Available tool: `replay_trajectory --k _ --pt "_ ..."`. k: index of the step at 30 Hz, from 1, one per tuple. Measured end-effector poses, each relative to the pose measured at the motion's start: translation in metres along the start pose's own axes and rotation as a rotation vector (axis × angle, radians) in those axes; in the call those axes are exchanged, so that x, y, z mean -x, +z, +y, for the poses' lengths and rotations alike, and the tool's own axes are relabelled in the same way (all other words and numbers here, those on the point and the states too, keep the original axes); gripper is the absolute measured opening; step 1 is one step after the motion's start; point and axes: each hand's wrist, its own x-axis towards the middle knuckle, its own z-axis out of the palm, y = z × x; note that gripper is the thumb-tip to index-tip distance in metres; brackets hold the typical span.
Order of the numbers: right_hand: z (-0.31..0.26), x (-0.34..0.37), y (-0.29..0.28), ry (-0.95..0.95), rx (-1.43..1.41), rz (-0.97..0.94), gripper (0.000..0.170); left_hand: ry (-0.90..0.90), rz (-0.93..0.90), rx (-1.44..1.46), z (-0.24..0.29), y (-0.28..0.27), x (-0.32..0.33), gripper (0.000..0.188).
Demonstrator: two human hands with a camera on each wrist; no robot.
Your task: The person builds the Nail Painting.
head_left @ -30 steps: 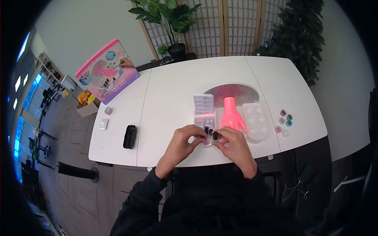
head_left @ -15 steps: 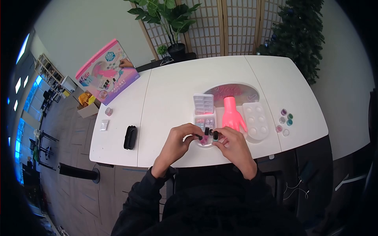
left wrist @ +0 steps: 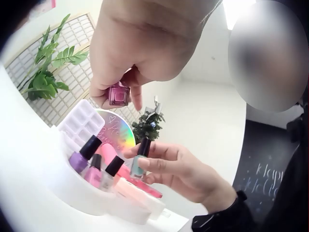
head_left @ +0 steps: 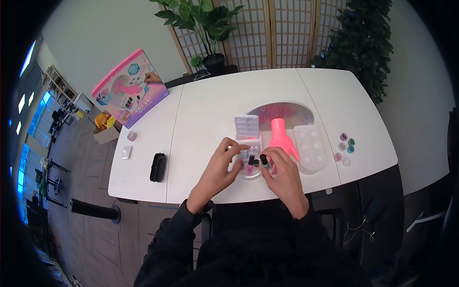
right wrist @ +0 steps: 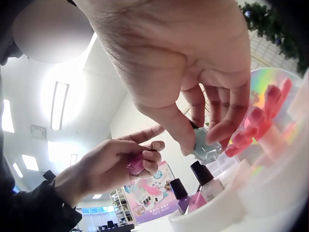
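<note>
In the left wrist view my left hand holds a magenta nail polish bottle, its base toward the camera. My right hand pinches a black-capped teal nail polish bottle between thumb and fingers. Below both hands, a purple bottle, a pink bottle and a clear bottle stand capped in the front of a white tray. Right behind them lies a bright pink model hand, its fingers partly hidden by my right hand in the head view.
A lidded compartment box and a mirror-like oval panel sit at the tray's back, with a white six-well palette to the right. Several small glitter pots lie farther right. At left are a black case and the kit box.
My left hand has drawn back slightly and its fingers have spread in the head view, showing a pink bottle beside them. The teal bottle in my right hand has tilted and shifted slightly right.
</note>
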Motion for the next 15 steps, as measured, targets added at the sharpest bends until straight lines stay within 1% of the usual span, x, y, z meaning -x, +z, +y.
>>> replay_trajectory --k 1,2,4,5,6,8,9,12,13,15 --pt "0.000 0.001 0.002 0.002 0.000 -0.002 0.036 0.096 -0.017 -0.104 -0.006 0.006 0.000 0.042" --pt "0.001 0.001 0.004 -0.004 0.054 0.001 0.035 0.094 -0.018 -0.103 -0.009 0.011 0.000 0.042" --pt "0.002 0.000 0.007 -0.010 0.105 0.002 0.034 0.106 -0.059 -0.256 -0.009 0.019 0.000 0.045" --pt "0.003 0.000 0.009 -0.024 0.143 0.025 0.033 0.072 -0.126 -0.289 -0.005 0.020 -0.003 0.047" --pt "0.003 -0.001 0.010 -0.037 0.181 0.046 0.031 0.065 -0.127 -0.289 -0.007 0.022 -0.005 0.047" --pt "0.004 -0.003 0.010 -0.064 0.195 0.033 0.030 0.132 -0.128 -0.424 -0.015 0.029 -0.008 0.048" --pt "0.005 -0.003 0.009 -0.092 0.211 0.023 0.028 0.126 -0.136 -0.416 -0.018 0.031 -0.009 0.048" --pt "0.005 -0.005 0.011 -0.099 0.178 0.019 0.024 0.138 -0.120 -0.425 -0.020 0.031 -0.012 0.046" --pt "0.006 -0.005 0.014 -0.113 0.183 0.039 0.025 0.147 -0.103 -0.435 -0.018 0.029 -0.012 0.044" --pt "0.009 -0.005 0.018 -0.090 0.224 0.003 0.025 0.164 -0.052 -0.466 -0.017 0.030 -0.010 0.039"
